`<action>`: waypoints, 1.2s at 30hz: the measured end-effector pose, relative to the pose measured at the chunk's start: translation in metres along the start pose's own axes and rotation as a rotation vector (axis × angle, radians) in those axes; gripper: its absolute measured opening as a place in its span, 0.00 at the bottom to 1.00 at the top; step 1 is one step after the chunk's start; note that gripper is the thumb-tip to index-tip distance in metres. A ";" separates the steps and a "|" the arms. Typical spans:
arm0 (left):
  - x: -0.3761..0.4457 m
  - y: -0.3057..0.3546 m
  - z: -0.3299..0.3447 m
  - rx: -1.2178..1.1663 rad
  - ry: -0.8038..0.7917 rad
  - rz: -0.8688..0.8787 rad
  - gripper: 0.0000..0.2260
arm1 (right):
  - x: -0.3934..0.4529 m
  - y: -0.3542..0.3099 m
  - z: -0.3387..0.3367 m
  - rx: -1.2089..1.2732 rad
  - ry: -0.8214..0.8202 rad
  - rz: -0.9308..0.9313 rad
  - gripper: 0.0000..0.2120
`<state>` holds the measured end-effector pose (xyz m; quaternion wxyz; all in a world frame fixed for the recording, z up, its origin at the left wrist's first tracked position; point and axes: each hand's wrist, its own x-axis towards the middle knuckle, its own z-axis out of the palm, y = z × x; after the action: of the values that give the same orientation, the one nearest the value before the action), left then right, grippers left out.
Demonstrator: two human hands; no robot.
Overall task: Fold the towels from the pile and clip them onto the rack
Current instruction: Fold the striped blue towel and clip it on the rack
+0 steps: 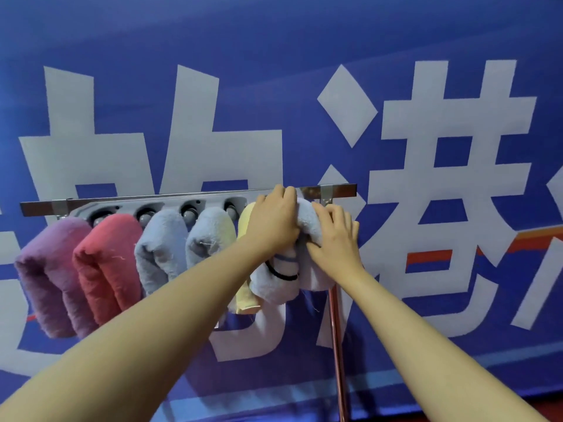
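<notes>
A metal rack bar point(189, 197) runs across the middle, with a grey clip strip point(158, 208) of round holders under it. Folded towels hang from it: purple point(51, 269), red point(106, 263), two light blue point(161, 251) point(210, 236), and a yellow one point(243, 293) partly hidden behind my left arm. At the right end a folded light-blue towel point(304, 220) is pressed up against the bar. My left hand point(272, 219) grips its top left, and my right hand point(335, 239) presses on its right side. A black hair tie circles my left wrist.
A blue banner point(274, 86) with large white characters fills the background right behind the rack. A copper-coloured pole point(338, 354) stands below the rack's right end. A bracket point(326, 193) fixes the bar on the right, another one point(59, 208) on the left.
</notes>
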<state>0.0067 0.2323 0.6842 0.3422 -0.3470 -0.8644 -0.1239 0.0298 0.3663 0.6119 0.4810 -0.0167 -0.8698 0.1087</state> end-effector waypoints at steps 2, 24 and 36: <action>-0.001 -0.004 0.000 -0.049 -0.014 0.010 0.13 | 0.000 -0.008 0.000 0.095 -0.036 -0.014 0.33; -0.042 -0.052 -0.013 0.150 -0.217 0.258 0.22 | -0.034 -0.051 -0.002 0.188 -0.044 0.379 0.38; -0.051 -0.054 -0.011 0.408 0.004 0.319 0.14 | -0.019 -0.041 0.001 -0.221 0.092 0.276 0.19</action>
<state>0.0023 0.1613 0.6589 0.4221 -0.4025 -0.8051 0.1078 0.0423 0.3231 0.6036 0.4962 -0.1935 -0.8429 0.0765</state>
